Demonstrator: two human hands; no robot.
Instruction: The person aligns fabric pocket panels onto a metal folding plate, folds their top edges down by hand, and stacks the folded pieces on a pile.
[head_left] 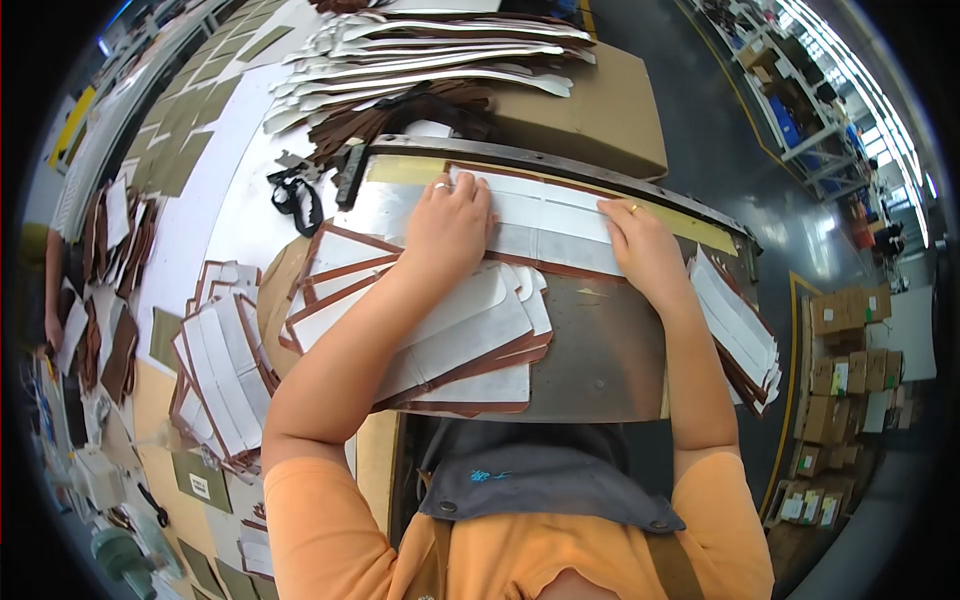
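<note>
A long white panel with brown edges (545,215) lies along the back of the metal plate (600,370), below a dark metal bar (560,168). On its left end rests my left hand (452,222), fingers bent and close together. At the panel's right end is my right hand (638,240), thumb and fingers around the edge. Beneath my left forearm, a fanned stack of white and brown panels (460,320) covers the plate's left side. More such panels (735,330) hang at the plate's right edge.
A large pile of white and brown strips (430,60) lies at the back beside a cardboard box (590,110). Black straps (293,200) and another panel stack (222,365) are on the left. A co-worker's arm (53,290) shows at the far left.
</note>
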